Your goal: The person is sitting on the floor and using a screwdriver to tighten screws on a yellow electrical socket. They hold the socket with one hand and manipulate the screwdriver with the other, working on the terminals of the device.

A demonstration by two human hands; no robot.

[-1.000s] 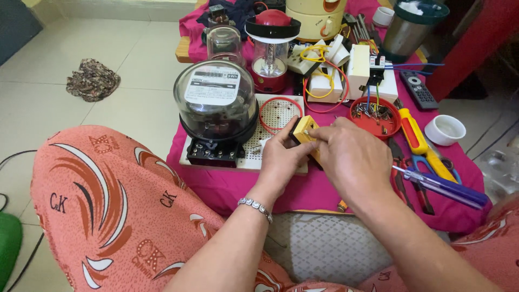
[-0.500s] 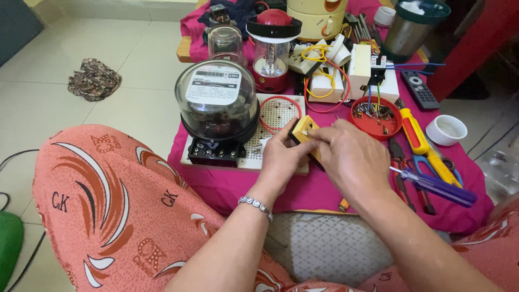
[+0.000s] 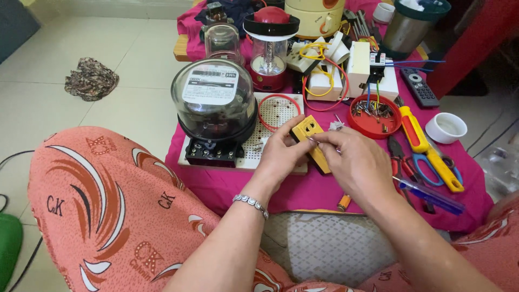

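Note:
My left hand (image 3: 281,157) grips a small yellow socket block (image 3: 309,136) from its left side, holding it tilted over the perforated white board (image 3: 254,151). My right hand (image 3: 359,162) meets it from the right, with thumb and forefinger pinched at the block's top face; what the fingertips pinch is too small to tell. A silver bracelet (image 3: 251,204) circles my left wrist. A round glass-domed electric meter (image 3: 214,103) on a black base stands just left of my hands.
On the pink cloth (image 3: 303,189) lie a red lid with screws (image 3: 374,114), a yellow-handled screwdriver (image 3: 427,146), blue-handled scissors (image 3: 430,167), a white cup (image 3: 446,127), a remote (image 3: 419,86), a red lantern (image 3: 270,46) and white wired switch boxes (image 3: 346,70). A crumpled rag (image 3: 91,78) lies on the tiled floor.
My hands have stayed on the yellow block; the right fingers have shifted slightly on its top. The view has moved a little closer.

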